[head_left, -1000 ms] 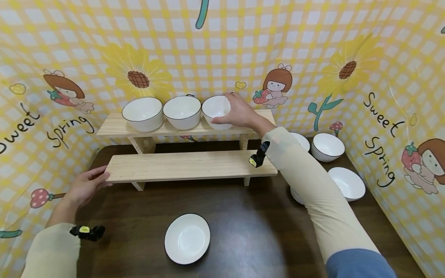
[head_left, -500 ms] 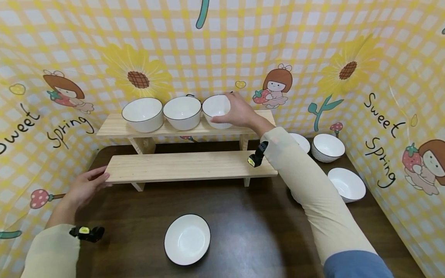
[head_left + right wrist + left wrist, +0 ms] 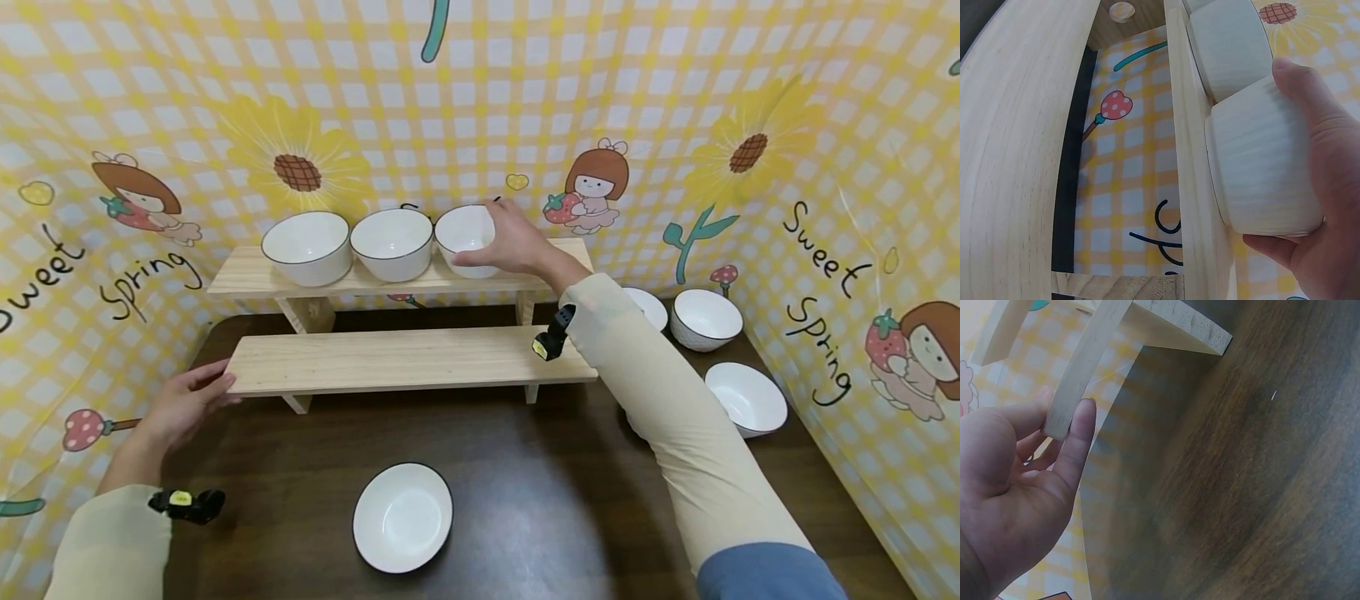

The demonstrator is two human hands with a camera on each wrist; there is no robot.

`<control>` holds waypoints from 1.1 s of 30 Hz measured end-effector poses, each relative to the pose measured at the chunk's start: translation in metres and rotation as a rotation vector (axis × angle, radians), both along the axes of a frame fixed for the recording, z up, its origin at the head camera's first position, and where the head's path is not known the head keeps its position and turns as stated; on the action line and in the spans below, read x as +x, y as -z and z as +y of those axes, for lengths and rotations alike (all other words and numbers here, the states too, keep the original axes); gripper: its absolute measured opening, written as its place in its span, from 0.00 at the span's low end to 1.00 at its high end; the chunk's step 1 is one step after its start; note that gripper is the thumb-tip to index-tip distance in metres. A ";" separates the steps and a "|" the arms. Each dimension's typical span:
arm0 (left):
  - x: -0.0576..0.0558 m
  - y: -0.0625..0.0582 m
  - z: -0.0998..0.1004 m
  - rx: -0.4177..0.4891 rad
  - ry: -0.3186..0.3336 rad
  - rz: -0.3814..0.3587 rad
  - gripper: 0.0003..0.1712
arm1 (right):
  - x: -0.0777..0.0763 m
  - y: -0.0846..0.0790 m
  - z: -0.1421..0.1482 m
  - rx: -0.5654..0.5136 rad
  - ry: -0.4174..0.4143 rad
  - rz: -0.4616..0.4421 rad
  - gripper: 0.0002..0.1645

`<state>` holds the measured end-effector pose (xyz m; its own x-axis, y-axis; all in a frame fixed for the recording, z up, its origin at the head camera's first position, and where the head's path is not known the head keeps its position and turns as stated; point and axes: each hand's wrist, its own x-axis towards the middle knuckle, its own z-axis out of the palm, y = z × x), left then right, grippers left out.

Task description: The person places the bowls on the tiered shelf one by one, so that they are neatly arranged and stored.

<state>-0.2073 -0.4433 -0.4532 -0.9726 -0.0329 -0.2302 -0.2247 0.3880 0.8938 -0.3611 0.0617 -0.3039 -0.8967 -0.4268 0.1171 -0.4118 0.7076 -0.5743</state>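
Observation:
My right hand grips a white, dark-rimmed bowl by its right side, with the bowl upright on the upper board of a two-tier wooden shelf. In the right wrist view the thumb reaches over the rim of that bowl, and the fingers curl round its far side. Two similar bowls stand left of it in a row, the middle bowl and the left bowl. My left hand pinches the left end of the lower board, thumb on one face and fingers on the other.
A white bowl stands on the dark wooden table in front of the shelf. More white bowls stand at the right, including a textured bowl and a wider bowl; my right sleeve partly covers others. Checked cloth hangs behind and at both sides.

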 end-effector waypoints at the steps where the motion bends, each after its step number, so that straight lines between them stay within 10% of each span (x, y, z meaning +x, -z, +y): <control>1: 0.000 0.000 0.000 -0.005 -0.001 0.002 0.43 | 0.000 0.000 0.000 0.003 -0.002 0.004 0.66; 33: 0.000 0.001 -0.004 0.106 -0.005 0.000 0.49 | 0.023 -0.007 0.013 0.225 -0.073 0.137 0.64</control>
